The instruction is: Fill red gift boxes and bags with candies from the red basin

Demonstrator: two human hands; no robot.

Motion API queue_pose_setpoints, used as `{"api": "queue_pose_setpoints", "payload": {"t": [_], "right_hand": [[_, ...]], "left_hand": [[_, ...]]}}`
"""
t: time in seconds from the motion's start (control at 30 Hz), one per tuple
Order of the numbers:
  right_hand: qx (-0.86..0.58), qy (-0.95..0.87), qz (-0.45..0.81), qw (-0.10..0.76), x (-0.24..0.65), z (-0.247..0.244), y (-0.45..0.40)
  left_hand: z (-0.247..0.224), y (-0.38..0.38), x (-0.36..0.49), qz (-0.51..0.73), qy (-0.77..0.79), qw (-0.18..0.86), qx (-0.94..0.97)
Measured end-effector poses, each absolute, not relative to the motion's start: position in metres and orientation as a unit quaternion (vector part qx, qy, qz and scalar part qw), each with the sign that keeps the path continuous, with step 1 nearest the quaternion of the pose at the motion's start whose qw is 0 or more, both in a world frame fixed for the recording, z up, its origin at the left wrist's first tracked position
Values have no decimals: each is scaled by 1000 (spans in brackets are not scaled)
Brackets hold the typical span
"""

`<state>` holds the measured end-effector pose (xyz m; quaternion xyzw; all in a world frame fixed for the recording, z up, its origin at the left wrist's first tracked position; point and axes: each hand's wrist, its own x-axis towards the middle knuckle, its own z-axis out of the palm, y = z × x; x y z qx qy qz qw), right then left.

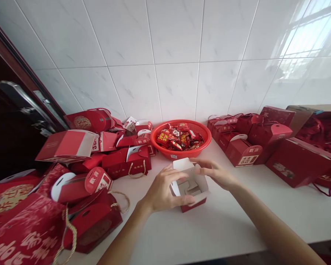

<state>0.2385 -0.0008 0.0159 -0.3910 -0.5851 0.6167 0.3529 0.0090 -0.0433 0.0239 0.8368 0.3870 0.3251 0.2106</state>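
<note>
An open red gift box with pale inner walls stands on the white table, its top flaps up. My left hand grips the box's left side, with the thumb along the near edge and the fingers over the left flap. At the back right, my right hand has its fingers on the far and right flaps. The box's inside shows bare folded card at the bottom. Just behind it sits a red plastic basket holding wrapped candies.
Red gift boxes and bags are heaped along the left, some with rope handles. More red boxes stand in rows at the right, beside a cardboard carton. A tiled wall bounds the back; a door handle is at far left.
</note>
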Motion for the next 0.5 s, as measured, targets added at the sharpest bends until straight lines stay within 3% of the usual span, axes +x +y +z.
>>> {"api": "queue_pose_setpoints", "payload": {"t": [0.2,0.37,0.5], "right_hand": [[-386,-586,610,367,237,18,0],[-392,-579,618,360,237,16,3],[-407,-639,530,382,236,26,6]], "left_hand": [[28,-50,10,229,465,159,840],[24,-47,0,230,476,160,834],[23,-42,-8,221,491,165,826]]}}
